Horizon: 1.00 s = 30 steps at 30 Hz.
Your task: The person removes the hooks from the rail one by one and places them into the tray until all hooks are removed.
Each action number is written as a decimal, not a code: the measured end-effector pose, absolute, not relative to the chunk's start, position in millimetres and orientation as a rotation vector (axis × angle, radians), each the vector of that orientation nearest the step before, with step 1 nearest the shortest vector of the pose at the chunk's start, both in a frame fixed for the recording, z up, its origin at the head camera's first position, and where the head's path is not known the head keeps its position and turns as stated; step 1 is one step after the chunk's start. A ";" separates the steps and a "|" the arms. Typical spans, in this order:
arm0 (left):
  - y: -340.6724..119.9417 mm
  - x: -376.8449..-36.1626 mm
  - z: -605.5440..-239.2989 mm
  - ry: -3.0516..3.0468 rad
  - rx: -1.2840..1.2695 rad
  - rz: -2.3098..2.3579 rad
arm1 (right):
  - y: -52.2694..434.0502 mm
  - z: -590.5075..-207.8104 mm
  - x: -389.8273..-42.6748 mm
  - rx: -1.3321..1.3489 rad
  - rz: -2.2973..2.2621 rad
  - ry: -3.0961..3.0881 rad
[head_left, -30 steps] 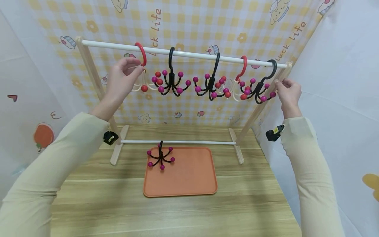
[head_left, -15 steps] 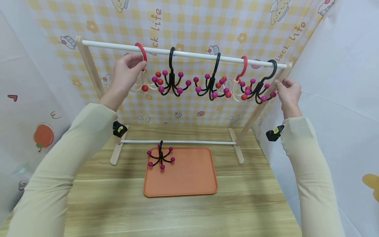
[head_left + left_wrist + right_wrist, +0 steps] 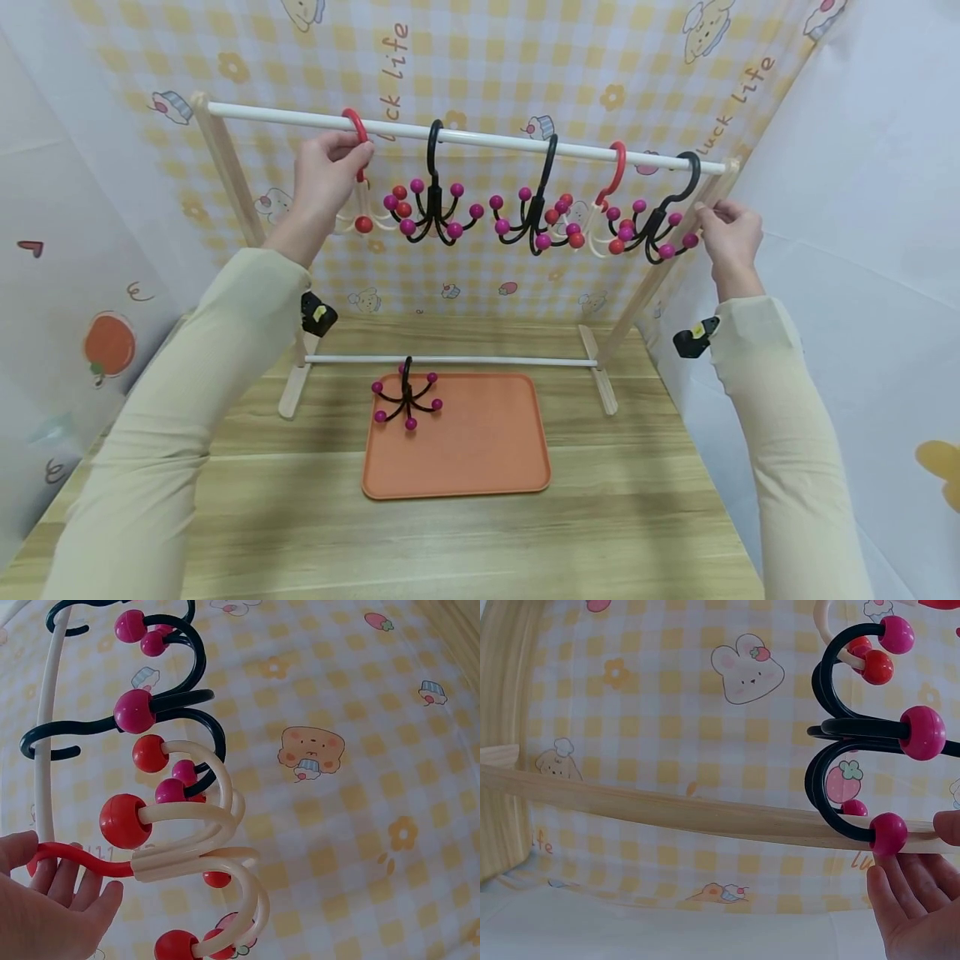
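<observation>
A white rail on a wooden rack carries several ball-tipped hangers. My left hand grips the red hook of the leftmost one, a cream hanger with red balls. In the left wrist view my fingers curl round that red hook below the cream arms. My right hand holds the rack's right wooden upright, beside the end black hanger. The right wrist view shows its fingers under the wooden bar, touching a pink ball.
Two black hangers and a second red-hooked cream hanger hang between my hands. An orange tray lies on the wooden table below, with one black pink-balled hanger on it. Printed fabric walls close in on three sides.
My left hand has risen a little and closed round the red hook; the left forearm has swung inward. The right hand has stayed on the upright.
</observation>
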<state>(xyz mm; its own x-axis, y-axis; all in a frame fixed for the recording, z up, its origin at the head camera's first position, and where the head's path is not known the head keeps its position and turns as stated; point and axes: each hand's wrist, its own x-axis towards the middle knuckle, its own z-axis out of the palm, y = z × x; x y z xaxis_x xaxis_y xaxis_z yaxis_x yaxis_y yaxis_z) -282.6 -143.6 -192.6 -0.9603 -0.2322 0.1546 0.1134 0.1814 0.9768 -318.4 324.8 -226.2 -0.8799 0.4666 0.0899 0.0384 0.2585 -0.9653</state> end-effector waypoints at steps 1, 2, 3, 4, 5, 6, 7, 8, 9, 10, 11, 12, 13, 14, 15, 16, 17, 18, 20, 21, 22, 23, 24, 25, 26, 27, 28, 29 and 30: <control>-143.5 -283.3 -192.7 -2.186 0.112 -1.848 | 325.0 -226.2 -318.7 -0.463 1.651 -2.180; -143.4 -283.9 -192.8 -2.177 0.108 -1.850 | 325.5 -226.9 -320.2 -0.468 1.632 -2.187; -143.4 -284.2 -192.8 -2.171 0.103 -1.850 | 327.5 -228.4 -323.1 -0.473 1.626 -2.190; -143.3 -284.5 -192.7 -2.169 0.097 -1.845 | 331.8 -231.0 -327.7 -0.470 1.632 -2.187; -143.2 -284.5 -192.6 -2.165 0.095 -1.849 | 322.1 -225.8 -318.7 -0.489 1.583 -2.211; -143.1 -284.6 -192.4 -2.164 0.095 -1.847 | 326.7 -228.3 -322.5 -0.484 1.581 -2.217; -143.1 -284.5 -192.3 -2.164 0.096 -1.846 | 336.7 -234.9 -332.0 -0.463 1.620 -2.186; -143.1 -284.3 -192.1 -2.164 0.099 -1.847 | 346.7 -241.1 -340.6 -0.438 1.664 -2.151; -143.2 -284.0 -191.9 -2.166 0.100 -1.844 | 351.2 -243.5 -344.4 -0.437 1.663 -2.156; -143.3 -283.7 -191.4 -2.167 0.102 -1.842 | 354.7 -245.5 -347.5 -0.434 1.659 -2.162; -143.6 -283.1 -190.7 -2.167 0.101 -1.838 | 355.1 -245.8 -347.8 -0.434 1.651 -2.168; -144.0 -282.6 -189.6 -2.168 0.096 -1.831 | 353.1 -244.9 -346.1 -0.436 1.651 -2.167; -144.5 -281.9 -188.3 -2.160 0.089 -1.832 | 350.0 -243.2 -343.5 -0.438 1.655 -2.162; -145.2 -281.0 -186.7 -2.150 0.082 -1.836 | 341.4 -237.5 -334.9 -0.455 1.619 -2.194; -145.9 -280.1 -184.8 -2.138 0.071 -1.838 | 331.2 -231.3 -325.8 -0.474 1.580 -2.227; -146.6 -279.1 -182.7 -2.122 0.060 -1.846 | 325.7 -228.2 -320.6 -0.474 1.581 -2.224; -147.4 -278.2 -180.6 -2.105 0.045 -1.853 | 320.4 -225.1 -315.6 -0.476 1.582 -2.220; -148.4 -277.1 -178.7 -2.086 0.034 -1.874 | 316.3 -222.5 -311.5 -0.480 1.584 -2.216; -150.4 -274.6 -175.4 -2.056 0.009 -1.901 | 310.8 -219.3 -305.4 -0.477 1.584 -2.213; -151.4 -273.4 -174.1 -2.047 -0.004 -1.905 | 309.4 -218.4 -303.6 -0.476 1.583 -2.212; -152.5 -272.0 -173.1 -2.040 -0.011 -1.917 | 308.9 -218.2 -302.7 -0.476 1.584 -2.211; -153.7 -270.5 -172.4 -2.042 -0.014 -1.917 | 308.7 -218.2 -302.3 -0.474 1.584 -2.211; -154.9 -268.7 -171.7 -2.042 -0.015 -1.918 | 308.9 -218.3 -302.3 -0.472 1.583 -2.214; -156.1 -267.0 -171.2 -2.044 -0.016 -1.913 | 308.8 -218.2 -302.1 -0.470 1.583 -2.215; -157.2 -265.2 -170.8 -2.047 -0.013 -1.912 | 308.7 -218.1 -302.1 -0.468 1.583 -2.216; -158.4 -263.3 -170.7 -2.048 -0.012 -1.914 | 308.5 -217.9 -302.1 -0.468 1.585 -2.215; -159.7 -261.5 -170.7 -2.045 -0.012 -1.924 | 308.1 -217.7 -302.1 -0.468 1.585 -2.214; -161.0 -259.8 -171.3 -2.050 -0.015 -1.920 | 308.1 -217.7 -302.3 -0.468 1.583 -2.214; -162.3 -258.3 -172.1 -2.052 -0.021 -1.921 | 308.2 -217.6 -302.8 -0.470 1.584 -2.212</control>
<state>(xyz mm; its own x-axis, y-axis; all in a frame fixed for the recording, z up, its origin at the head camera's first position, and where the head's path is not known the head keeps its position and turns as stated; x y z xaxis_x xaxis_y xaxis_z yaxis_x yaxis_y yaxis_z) -258.3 -162.3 -172.1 -0.9458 -0.2111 0.2468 0.2323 0.0913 0.9684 -302.8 308.2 -217.6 -0.8726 0.4761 0.1090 0.0503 0.3095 -0.9496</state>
